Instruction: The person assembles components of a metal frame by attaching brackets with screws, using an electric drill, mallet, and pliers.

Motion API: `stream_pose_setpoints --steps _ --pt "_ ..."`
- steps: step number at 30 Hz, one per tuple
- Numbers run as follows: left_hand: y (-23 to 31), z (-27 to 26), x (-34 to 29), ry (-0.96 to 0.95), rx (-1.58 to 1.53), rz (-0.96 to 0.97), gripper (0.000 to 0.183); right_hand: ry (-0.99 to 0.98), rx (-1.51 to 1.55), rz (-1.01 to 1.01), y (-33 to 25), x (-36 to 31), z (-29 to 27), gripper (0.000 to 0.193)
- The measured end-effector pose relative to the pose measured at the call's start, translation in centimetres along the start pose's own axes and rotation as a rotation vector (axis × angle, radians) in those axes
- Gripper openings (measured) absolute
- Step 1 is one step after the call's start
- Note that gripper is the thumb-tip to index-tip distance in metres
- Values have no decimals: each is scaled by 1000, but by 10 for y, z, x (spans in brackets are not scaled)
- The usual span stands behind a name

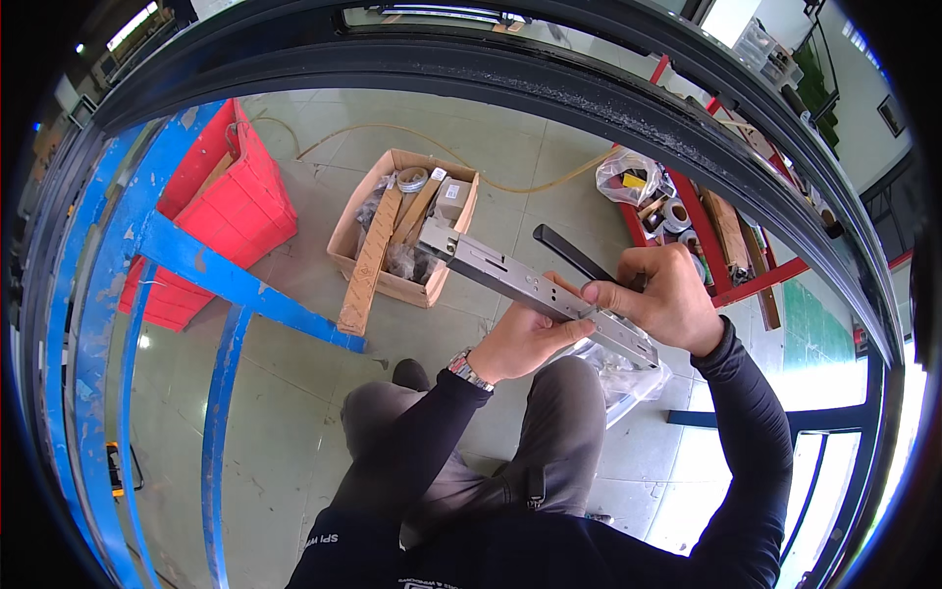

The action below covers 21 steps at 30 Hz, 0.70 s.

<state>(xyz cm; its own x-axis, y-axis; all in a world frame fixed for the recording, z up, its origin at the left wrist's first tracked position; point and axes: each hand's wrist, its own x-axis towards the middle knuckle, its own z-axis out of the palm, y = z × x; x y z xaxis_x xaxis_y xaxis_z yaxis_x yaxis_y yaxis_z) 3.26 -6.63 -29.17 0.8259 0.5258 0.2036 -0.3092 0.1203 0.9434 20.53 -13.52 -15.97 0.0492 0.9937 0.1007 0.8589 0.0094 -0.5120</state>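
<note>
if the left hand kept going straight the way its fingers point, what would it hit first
The left hand already presses its fingers up against the long grey metal lock body. Just past that sits the right hand, gripping the same piece. Depth is hard to judge, so this is likely, not certain.

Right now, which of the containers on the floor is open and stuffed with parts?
The brown cardboard box beyond the hands: its top is open, showing bagged parts and a wooden strip. The red crate on the left leans against the blue frame.

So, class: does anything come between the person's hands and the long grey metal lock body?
Nothing visible does. The left hand and right hand both grip the metal lock body directly, with no glove or wrapping between.
</note>
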Motion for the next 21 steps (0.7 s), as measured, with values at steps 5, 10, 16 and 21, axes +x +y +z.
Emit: stream_pose_setpoints --steps 5,10,16,21 --pt "-2 -1 1 31 -18 18 31 -24 42 40 -1 1 -2 52" --pt "0 -1 1 24 -100 -29 30 -46 196 19 0 3 -4 44" --pt "2 0 1 -17 -205 -19 27 -134 311 9 -1 5 -5 38" --pt "1 1 -2 -6 -286 -62 48 -175 368 87 -2 8 -6 43"
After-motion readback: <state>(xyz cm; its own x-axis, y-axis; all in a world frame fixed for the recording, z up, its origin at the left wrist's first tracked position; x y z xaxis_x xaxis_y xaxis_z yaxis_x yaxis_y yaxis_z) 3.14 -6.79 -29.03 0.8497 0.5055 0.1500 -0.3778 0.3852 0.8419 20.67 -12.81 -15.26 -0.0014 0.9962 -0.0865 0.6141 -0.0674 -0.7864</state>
